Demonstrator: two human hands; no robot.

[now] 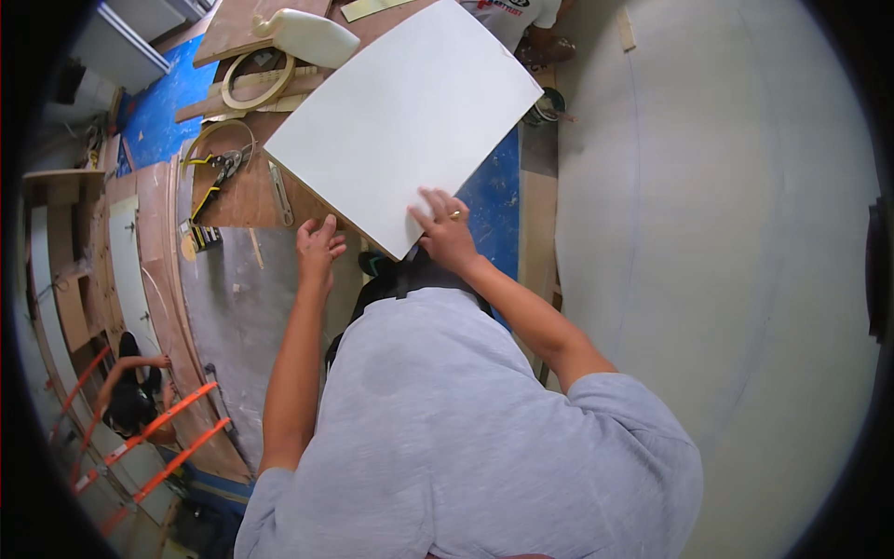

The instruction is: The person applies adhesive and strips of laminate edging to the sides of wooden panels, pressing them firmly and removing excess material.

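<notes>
A white rectangular panel [400, 121] lies tilted across a brown wooden worktop [228, 210], one corner pointing toward me. My right hand [445, 231] rests on its near right part, fingers spread on the white face and a ring on one finger. Beside the near left edge is my left hand [319, 244], fingers loosely bent and apart, a fingertip at or close to that edge. Left of the panel lie a utility knife [280, 194], snips with yellow-and-black handles [221, 172] and a coil of pale edge strip [229, 93]. A white plastic bottle [312, 37] lies farther back.
Wooden strips [200, 110] lie under the coil. On the right stands a large pale wall panel [717, 233]. A person [535, 28] is past the panel's far right, near a dark bucket [549, 104]. At lower left another person [130, 401] crouches by an orange ladder [177, 456].
</notes>
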